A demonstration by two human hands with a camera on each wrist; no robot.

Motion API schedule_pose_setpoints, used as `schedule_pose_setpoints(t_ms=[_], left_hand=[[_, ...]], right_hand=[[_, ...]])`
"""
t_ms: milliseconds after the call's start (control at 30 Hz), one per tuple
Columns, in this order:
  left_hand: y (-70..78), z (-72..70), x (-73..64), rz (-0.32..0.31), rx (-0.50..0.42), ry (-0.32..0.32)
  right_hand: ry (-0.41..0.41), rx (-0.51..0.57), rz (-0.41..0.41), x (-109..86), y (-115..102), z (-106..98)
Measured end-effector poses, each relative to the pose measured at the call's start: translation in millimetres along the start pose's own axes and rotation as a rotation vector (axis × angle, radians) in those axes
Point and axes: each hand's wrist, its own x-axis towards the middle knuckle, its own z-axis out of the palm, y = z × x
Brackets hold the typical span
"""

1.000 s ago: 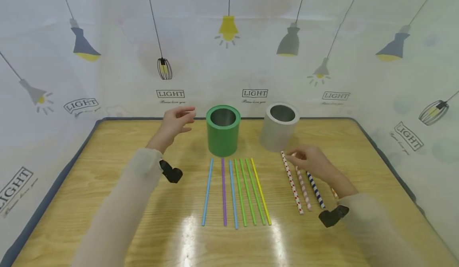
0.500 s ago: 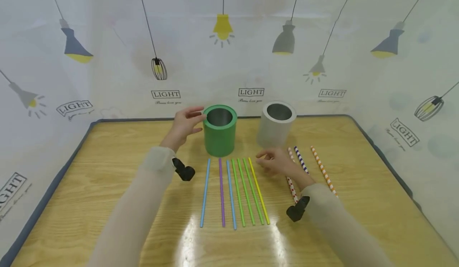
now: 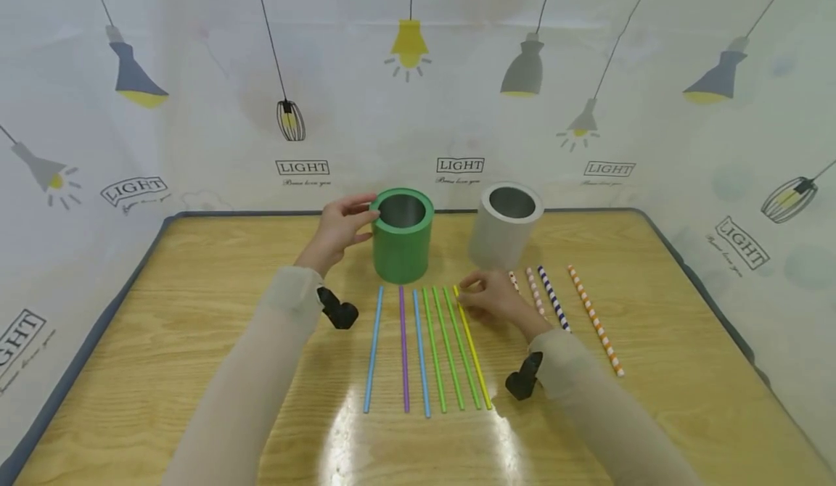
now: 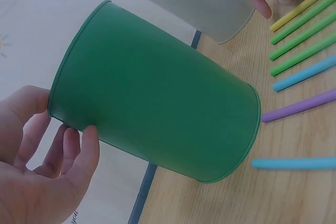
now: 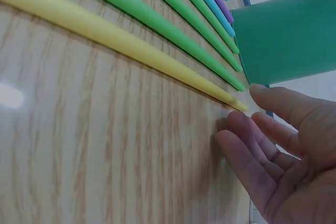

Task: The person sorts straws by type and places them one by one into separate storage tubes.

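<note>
My left hand (image 3: pixel 336 232) is at the left side of a green cylindrical container (image 3: pixel 401 257), its relaxed fingertips touching it at the rim. In the left wrist view the container's smooth green wall fills the middle. My right hand (image 3: pixel 493 297) is low over the table at the far end of a yellow straw (image 3: pixel 474 352). In the right wrist view, thumb and fingers stand apart around the tip of that straw, not closed on it. Left of it lie three green straws (image 3: pixel 451 348), a blue straw (image 3: pixel 421 355), a purple straw (image 3: pixel 404 348) and another blue straw (image 3: pixel 374 348).
A white cylindrical container (image 3: pixel 499 239) stands behind my right hand. Striped and dotted paper straws lie to the right, among them a blue-striped straw (image 3: pixel 554 297) and an orange-striped straw (image 3: pixel 596 319). A wall sheet (image 3: pixel 366 109) printed with lamps encloses the wooden table (image 3: pixel 261 370).
My right hand has moved left from the dotted straw to the yellow straw's far end. The left hand has moved right, up to the green container's rim.
</note>
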Motion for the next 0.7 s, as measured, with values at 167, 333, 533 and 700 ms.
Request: schedule_pose_setpoints(t_ms=[167,333,533,700], left_hand=[[-0.7,-1.9,1.0,0.0,-0.012,-0.01],[-0.6,-1.6,1.0,-0.006,-0.02,-0.015],[0.1,-1.9,0.8,-0.006,-0.022,-0.023],[0.7,0.5,2.1,-0.006,-0.027,-0.036]], right_hand=[[0.009,0.0,0.05,2.9,-1.7,4.8],[-0.002,-0.035,0.062,4.8,0.2,6.5],[0.011,-0.058,0.07,5.7,0.9,9.1],[0.026,-0.055,0.049,6.2,3.7,10.8]])
